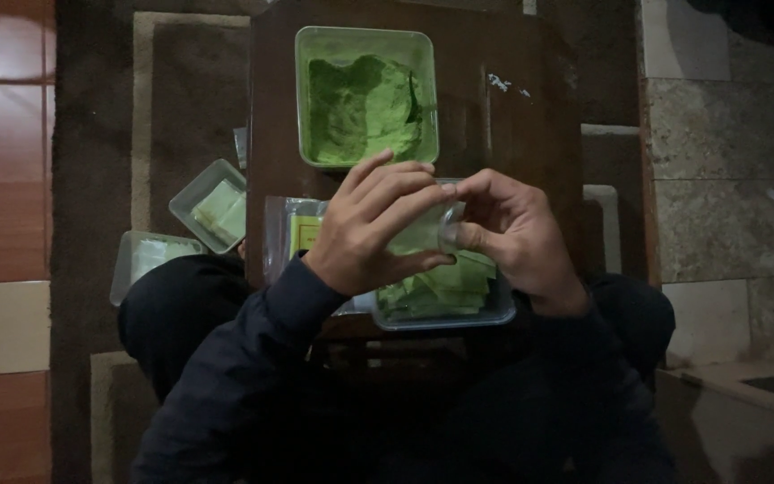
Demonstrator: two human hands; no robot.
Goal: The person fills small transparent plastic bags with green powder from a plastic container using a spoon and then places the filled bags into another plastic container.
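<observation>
My left hand point(376, 226) and my right hand point(514, 231) meet above a clear plastic tub point(485, 315) that holds several folded pale green pieces. Between the fingers of both hands is a small clear plastic pouch point(427, 235) with a green piece in it; the left hand covers most of it. Behind it on the small dark wooden table point(503, 134) stands a square clear tub point(366, 95) filled with a rumpled green sheet or dough. A stack of clear pouches with yellow labels point(287, 235) lies under my left wrist.
On the brown rug point(91, 179) to the left stand two closed clear tubs, one point(212, 204) with pale pieces inside, one point(145, 260) by my left knee. Reddish floor tiles lie at far left, grey stone tiles point(718, 179) at right. My dark-clad knees flank the table.
</observation>
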